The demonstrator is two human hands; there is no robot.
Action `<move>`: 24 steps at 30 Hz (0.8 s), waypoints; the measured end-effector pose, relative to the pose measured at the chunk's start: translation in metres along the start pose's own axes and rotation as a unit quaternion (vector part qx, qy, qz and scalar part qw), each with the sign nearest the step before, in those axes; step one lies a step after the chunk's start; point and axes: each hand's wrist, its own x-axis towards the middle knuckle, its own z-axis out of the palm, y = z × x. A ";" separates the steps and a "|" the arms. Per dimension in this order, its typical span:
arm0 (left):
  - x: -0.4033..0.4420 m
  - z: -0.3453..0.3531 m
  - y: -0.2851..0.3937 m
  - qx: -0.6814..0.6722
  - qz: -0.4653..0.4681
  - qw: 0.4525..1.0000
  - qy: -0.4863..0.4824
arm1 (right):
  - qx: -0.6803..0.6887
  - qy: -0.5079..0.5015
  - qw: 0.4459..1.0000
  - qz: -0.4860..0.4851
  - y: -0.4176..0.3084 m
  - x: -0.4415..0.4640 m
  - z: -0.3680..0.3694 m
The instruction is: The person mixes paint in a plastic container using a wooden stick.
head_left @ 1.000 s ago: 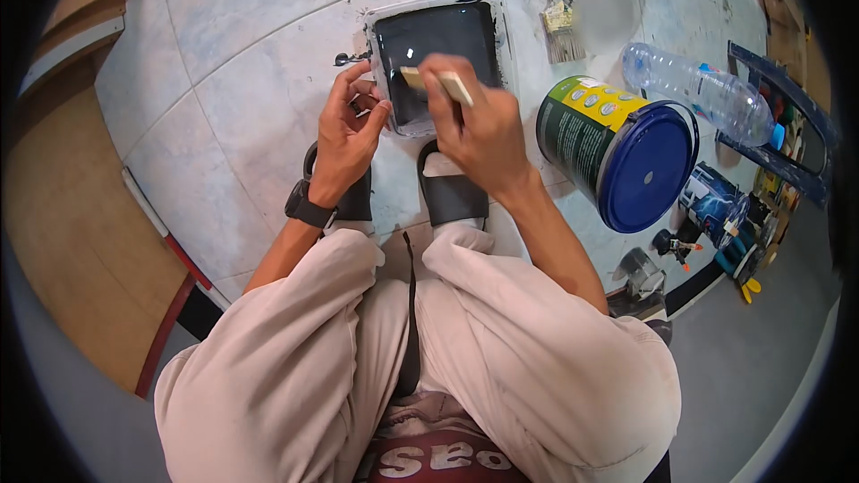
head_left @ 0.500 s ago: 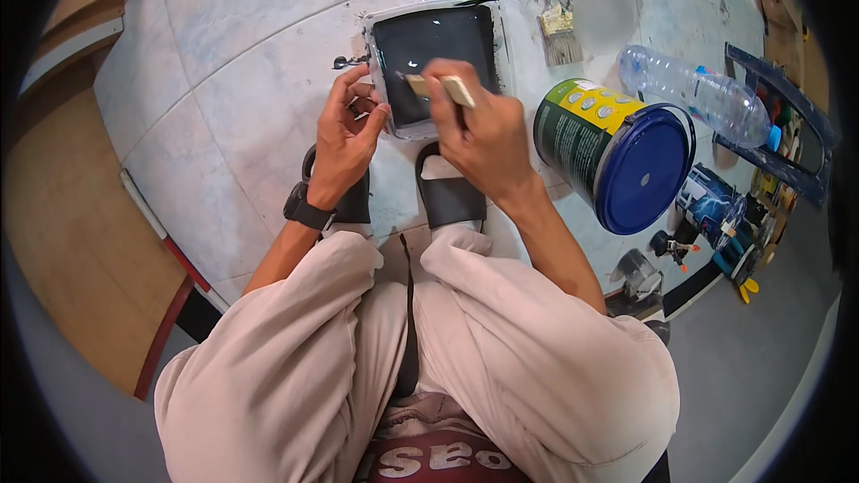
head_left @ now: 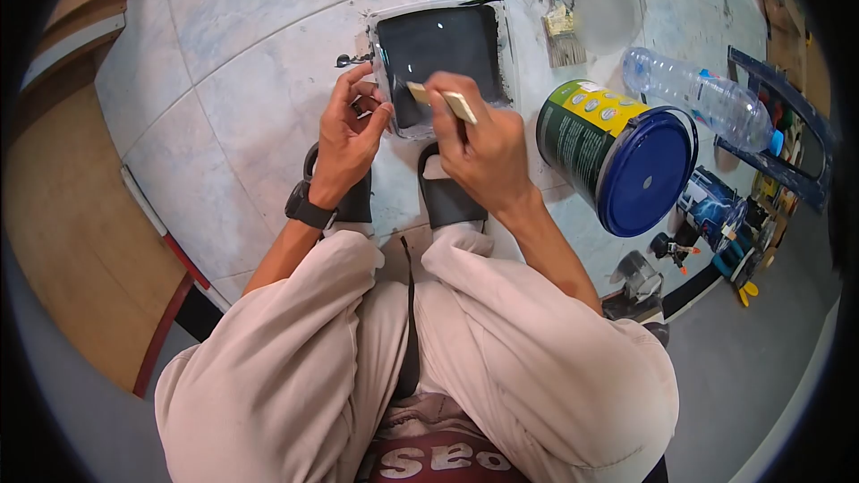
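The right hand (head_left: pixel 485 145) grips one stick (head_left: pixel 461 108) over one tray (head_left: pixel 505 54) of black liquid; the left hand (head_left: pixel 350 132) pinches its rim. One brush (head_left: pixel 559 25), one bucket (head_left: pixel 586 130), one bottle (head_left: pixel 698 98) are nearby.

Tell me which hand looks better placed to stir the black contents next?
Probably the right: the right hand grips the pale stick over the black contents, while the left hand is at the left edge of the tub, without a stick.
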 end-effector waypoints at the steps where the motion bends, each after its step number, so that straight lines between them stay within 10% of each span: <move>1: 0.000 0.000 0.000 0.003 0.008 1.000 0.001 | 0.000 0.002 1.000 0.002 0.008 0.008 0.003; 24: -0.002 0.000 0.004 0.011 0.007 1.000 0.008 | -0.104 0.066 0.992 0.031 0.021 0.006 -0.036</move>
